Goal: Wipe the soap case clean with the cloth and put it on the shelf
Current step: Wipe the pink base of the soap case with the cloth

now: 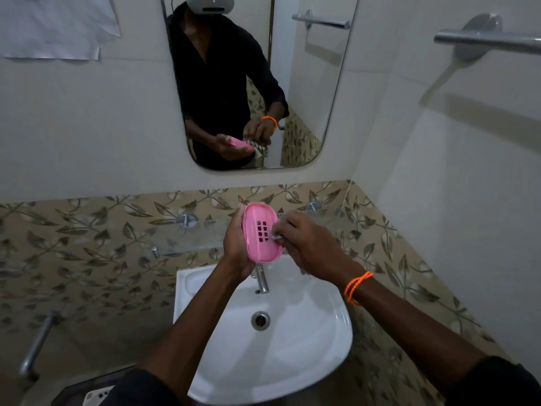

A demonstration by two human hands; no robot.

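Above white ceramic basin (322, 332): left hand (235, 244) clamping light, stiff, slippery pink plastic soap case (261, 233) by its rim at nine o'clock; right hand (307, 244) pinching pale cloth (276, 236) at three o'clock.

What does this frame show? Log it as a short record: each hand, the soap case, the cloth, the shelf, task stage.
left hand: grips the pink soap case from its left side, above the sink
right hand: presses the cloth against the case's slotted face
cloth: mostly hidden under the fingers
glass shelf: behind the hands, on the wall
stage: wiping; case not yet shelved
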